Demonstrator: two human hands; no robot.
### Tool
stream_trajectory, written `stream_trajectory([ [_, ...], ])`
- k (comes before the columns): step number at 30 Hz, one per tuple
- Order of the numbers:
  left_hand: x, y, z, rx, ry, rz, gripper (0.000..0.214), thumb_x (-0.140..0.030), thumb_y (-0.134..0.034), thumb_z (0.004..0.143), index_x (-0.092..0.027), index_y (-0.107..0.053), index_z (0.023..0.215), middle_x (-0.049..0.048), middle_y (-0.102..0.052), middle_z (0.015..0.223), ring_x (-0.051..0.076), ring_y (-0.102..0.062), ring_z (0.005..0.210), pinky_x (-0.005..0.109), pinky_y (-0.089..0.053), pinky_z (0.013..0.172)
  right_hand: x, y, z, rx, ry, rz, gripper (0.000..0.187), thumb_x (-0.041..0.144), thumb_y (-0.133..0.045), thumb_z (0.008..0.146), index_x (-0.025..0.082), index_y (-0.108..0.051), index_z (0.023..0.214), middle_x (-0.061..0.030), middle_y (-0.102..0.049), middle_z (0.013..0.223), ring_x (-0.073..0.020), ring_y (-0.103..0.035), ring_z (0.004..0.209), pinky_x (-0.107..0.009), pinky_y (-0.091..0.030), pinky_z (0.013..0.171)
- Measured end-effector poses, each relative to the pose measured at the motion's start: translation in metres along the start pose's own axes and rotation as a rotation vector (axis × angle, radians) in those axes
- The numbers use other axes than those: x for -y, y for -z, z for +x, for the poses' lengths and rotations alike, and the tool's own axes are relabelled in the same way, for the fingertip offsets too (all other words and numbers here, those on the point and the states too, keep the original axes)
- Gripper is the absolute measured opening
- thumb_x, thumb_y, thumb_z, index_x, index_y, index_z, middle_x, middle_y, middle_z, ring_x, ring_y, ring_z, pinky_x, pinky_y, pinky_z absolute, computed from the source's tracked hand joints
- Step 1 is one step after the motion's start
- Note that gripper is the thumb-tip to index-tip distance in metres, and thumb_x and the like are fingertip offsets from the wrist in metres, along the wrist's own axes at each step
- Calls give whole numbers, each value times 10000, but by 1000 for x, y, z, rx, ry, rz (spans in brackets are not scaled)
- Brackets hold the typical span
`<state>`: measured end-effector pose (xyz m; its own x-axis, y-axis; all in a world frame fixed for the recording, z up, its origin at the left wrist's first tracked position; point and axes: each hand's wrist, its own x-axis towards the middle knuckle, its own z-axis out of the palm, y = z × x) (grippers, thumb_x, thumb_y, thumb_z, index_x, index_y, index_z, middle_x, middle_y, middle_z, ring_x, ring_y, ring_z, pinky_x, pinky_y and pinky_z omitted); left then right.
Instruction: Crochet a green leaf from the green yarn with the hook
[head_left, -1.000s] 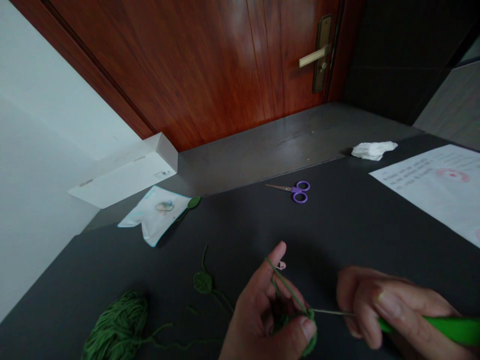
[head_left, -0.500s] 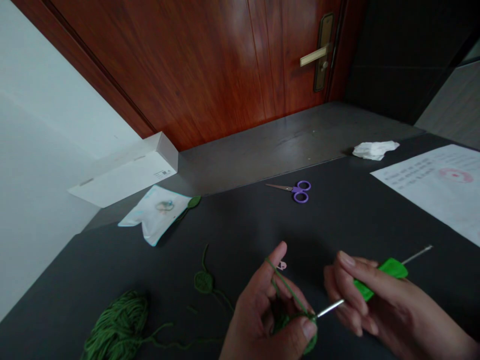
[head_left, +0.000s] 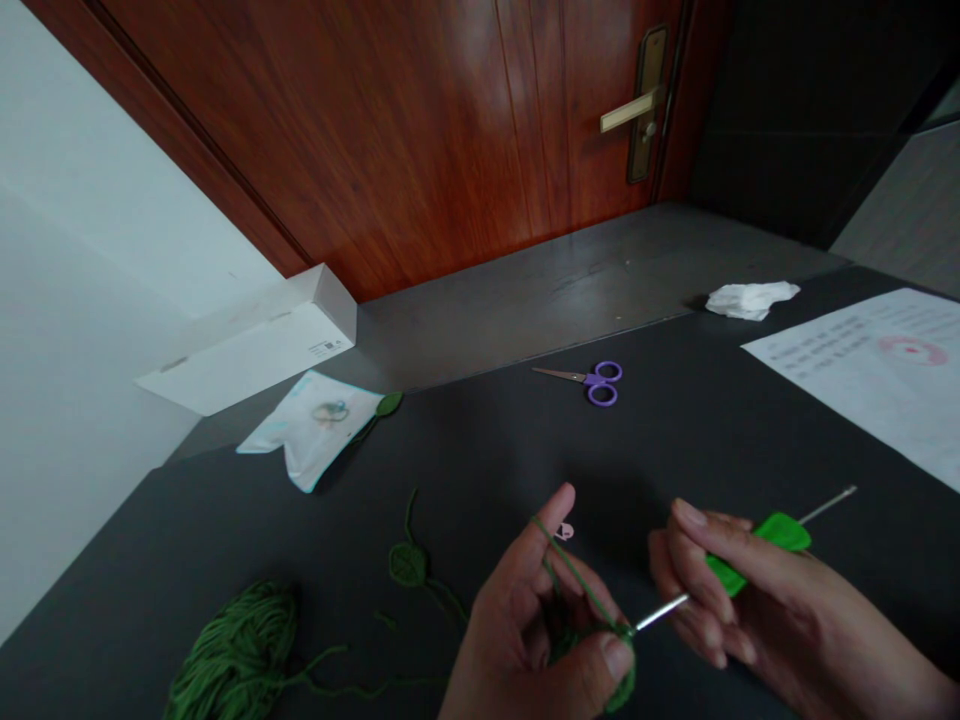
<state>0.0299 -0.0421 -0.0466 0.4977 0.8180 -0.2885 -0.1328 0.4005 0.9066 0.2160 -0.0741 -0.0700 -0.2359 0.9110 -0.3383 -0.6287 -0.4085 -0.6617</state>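
Observation:
My left hand [head_left: 536, 635] pinches a small dark green crochet piece [head_left: 621, 690] between thumb and fingers, its raised index finger carrying a taut strand of green yarn [head_left: 577, 575]. My right hand [head_left: 739, 590] is closed around the green grip of a crochet hook [head_left: 780, 533], whose metal shaft reaches left to the piece. The hook's tip is at the stitches by my left thumb and cannot be made out. Behind my left index finger lies a pink stitch marker [head_left: 566, 531]. To the left are a skein of green yarn [head_left: 236, 650] and a small round crocheted piece [head_left: 407, 564] with yarn tails.
Purple-handled scissors [head_left: 600, 383] lie farther back on the dark table [head_left: 480, 450]. A white plastic packet [head_left: 330, 420] with a green crocheted leaf [head_left: 389, 404] beside it rests near a white box [head_left: 262, 340]. Crumpled tissue [head_left: 750, 299] and a printed sheet [head_left: 885, 370] are at right.
My right hand has tilted the crochet hook very slightly, its rear end shifting a little to the left. My left hand and the other things look almost unmoved.

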Motion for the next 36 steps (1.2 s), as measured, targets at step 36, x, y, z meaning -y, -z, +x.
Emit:
stream_trajectory([
  [36,5,4,3,35,49,-22,811,-220,-793,698,-244,-440,1428,8,-649,829,140,-562,766,337,-426,816,2,-2,2,25,104,-237,506,530,-578,891,168,-640,544,-11,-577,545,-107,-472,485,-236,-369,488],
])
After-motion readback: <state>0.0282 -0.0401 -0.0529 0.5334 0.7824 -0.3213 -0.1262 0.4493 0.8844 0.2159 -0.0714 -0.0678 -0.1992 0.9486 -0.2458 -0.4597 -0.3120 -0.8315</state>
